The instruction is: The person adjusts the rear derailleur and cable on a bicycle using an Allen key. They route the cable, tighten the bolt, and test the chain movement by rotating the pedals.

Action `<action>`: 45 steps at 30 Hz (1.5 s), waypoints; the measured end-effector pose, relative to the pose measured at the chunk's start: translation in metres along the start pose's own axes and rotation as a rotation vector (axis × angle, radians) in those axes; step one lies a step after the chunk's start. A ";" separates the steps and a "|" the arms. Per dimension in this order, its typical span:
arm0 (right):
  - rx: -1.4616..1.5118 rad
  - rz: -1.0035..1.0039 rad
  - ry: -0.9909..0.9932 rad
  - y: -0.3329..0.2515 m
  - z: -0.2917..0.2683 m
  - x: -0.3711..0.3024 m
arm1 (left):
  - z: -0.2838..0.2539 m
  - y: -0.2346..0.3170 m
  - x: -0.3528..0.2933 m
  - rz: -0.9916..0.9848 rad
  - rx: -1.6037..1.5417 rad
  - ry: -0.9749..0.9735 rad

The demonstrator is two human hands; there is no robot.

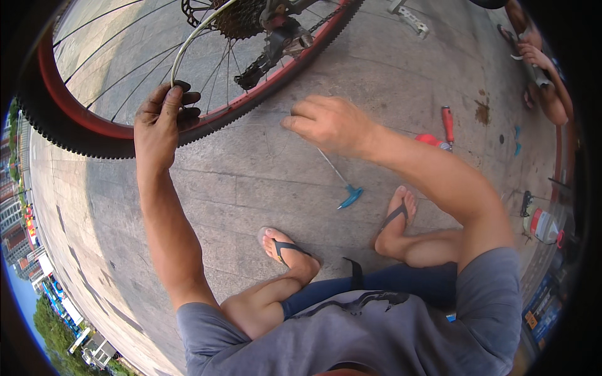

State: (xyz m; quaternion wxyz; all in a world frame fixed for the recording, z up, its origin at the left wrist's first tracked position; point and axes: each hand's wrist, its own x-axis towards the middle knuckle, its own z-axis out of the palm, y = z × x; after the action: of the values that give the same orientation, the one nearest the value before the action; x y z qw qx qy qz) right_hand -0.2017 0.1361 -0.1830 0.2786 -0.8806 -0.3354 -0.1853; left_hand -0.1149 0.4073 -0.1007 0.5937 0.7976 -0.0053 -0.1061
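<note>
My left hand [164,116] has its thumb and fingers closed on the end of a white cable housing [188,47], with dark grime on the fingertips. Beside this hand is a bicycle wheel with a red rim and a black knobby tyre [251,103]. The housing curves up toward the cassette [241,19], near the rear derailleur [285,41]. To the right, my right hand [326,123] is pinched shut, apart from the tyre. A faint thin wire [271,141] shows by its fingertips; its full course is hard to see.
A blue T-handle hex key [352,197] lies on the paving below my right hand. Farther right are a red-handled screwdriver [448,124], a red object [431,140] and a clear container [543,225]. A silver metal part [411,22] lies beyond. Another person's hand [533,56] shows at far right.
</note>
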 end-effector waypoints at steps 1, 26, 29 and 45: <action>0.009 -0.067 0.009 -0.015 0.002 0.012 | 0.001 0.002 0.000 0.008 -0.002 0.000; -0.159 0.361 -0.025 -0.035 0.036 0.079 | -0.005 0.010 -0.001 0.085 0.040 -0.031; -0.159 0.359 -0.022 -0.038 0.040 0.078 | -0.007 0.009 -0.001 0.087 0.047 -0.033; -0.078 0.499 0.122 -0.014 0.053 0.093 | -0.006 0.013 0.000 0.088 0.049 0.008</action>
State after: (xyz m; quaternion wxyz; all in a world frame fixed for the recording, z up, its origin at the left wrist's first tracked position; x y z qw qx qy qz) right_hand -0.1384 0.2226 -0.1708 0.3014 -0.9333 -0.0831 -0.1765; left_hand -0.1123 0.4090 -0.0867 0.5780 0.8114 -0.0406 -0.0767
